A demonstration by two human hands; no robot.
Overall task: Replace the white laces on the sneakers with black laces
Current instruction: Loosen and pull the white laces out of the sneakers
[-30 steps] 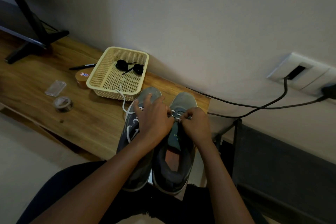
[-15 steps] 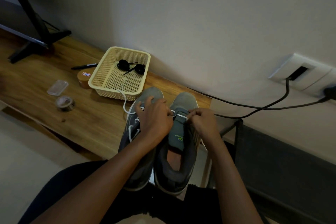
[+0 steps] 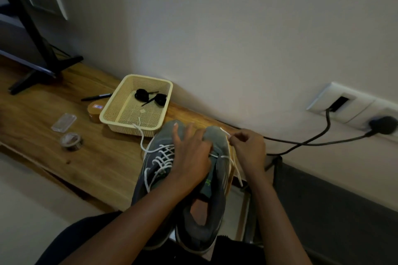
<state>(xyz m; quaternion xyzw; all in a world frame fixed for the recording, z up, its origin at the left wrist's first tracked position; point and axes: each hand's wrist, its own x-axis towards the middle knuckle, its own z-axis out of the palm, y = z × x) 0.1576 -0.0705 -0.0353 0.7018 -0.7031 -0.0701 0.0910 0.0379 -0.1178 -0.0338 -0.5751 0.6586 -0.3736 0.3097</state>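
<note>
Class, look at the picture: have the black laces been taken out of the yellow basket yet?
No: the black laces lie coiled inside the yellow basket, while both hands work at the sneakers.

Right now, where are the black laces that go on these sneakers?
The black laces lie coiled in the far part of the cream basket, on the wooden shelf by the wall, just beyond and left of the sneakers.

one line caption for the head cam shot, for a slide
Right hand pulls white lace from right sneaker; left hand steadies it.
</note>
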